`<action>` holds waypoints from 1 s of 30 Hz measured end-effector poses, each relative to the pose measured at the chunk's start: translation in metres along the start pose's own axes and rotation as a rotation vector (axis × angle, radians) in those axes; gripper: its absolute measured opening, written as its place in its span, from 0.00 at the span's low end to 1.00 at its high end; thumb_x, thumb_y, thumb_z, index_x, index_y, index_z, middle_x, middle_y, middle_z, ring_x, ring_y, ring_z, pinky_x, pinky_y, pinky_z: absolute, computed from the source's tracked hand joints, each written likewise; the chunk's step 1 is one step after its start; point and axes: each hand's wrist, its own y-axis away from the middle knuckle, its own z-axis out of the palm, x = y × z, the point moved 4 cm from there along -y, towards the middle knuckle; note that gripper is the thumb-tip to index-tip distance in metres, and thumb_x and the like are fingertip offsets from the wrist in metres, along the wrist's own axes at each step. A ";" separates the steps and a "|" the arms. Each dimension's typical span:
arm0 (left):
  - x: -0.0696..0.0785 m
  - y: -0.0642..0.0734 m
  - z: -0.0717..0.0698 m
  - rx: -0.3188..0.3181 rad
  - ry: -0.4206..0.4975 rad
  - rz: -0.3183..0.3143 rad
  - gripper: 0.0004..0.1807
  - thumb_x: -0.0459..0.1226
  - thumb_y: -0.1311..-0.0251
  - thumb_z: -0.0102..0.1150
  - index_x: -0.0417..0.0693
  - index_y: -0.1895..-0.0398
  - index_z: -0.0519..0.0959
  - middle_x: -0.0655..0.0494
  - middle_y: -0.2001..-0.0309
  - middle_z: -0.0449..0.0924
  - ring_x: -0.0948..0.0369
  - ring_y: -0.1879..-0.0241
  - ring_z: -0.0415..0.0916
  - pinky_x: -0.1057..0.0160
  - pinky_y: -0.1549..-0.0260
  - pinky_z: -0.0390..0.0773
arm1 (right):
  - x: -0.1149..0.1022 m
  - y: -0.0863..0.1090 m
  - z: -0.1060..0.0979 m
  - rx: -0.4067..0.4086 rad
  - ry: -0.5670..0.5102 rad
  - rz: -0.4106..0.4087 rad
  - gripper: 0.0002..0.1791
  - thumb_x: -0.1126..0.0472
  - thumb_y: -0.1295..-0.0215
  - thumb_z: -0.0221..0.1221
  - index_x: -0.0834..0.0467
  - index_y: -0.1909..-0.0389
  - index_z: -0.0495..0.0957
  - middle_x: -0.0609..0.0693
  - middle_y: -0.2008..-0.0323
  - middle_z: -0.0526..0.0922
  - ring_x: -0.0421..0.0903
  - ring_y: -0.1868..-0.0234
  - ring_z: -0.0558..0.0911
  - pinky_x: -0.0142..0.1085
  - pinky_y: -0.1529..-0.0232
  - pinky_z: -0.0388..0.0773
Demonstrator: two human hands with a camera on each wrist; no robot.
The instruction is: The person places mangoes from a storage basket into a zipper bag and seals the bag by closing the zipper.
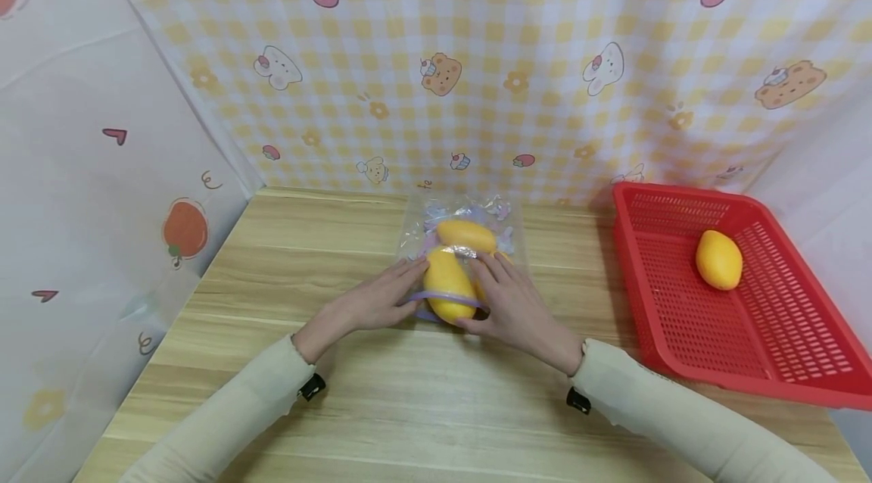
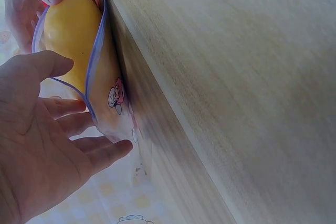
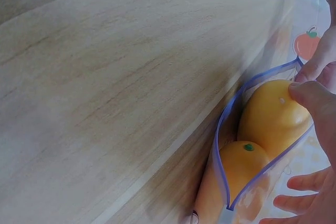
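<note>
A clear zip bag (image 1: pixel 411 229) with a purple-edged mouth and cartoon prints lies on the table, mouth towards me. Inside, one yellow mango (image 1: pixel 446 272) sits in the mouth and another mango (image 1: pixel 466 234) lies behind it. A mango with a green stem spot (image 3: pixel 245 158) lies beside the front one. My left hand (image 1: pixel 377 299) is at the bag's left side, thumb by the mouth and fingers extended along the outside. On the right, my right hand (image 1: pixel 514 305) rests its thumb on the front mango, its other fingers spread outside the bag.
A red plastic basket (image 1: pixel 630 271) stands at the right of the wooden table (image 1: pixel 306 233), holding one yellow fruit (image 1: pixel 719 260). A patterned curtain (image 1: pixel 381 36) hangs behind the table's back edge, and white cloth (image 1: pixel 88 188) hangs at the left.
</note>
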 end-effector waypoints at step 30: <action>0.003 0.001 -0.002 0.018 -0.023 0.014 0.39 0.40 0.28 0.55 0.35 0.21 0.53 0.39 0.21 0.47 0.42 0.24 0.47 0.49 0.27 0.51 | 0.005 -0.012 0.004 -0.056 0.070 0.074 0.45 0.36 0.50 0.74 0.64 0.43 0.74 0.67 0.36 0.72 0.69 0.39 0.74 0.62 0.46 0.78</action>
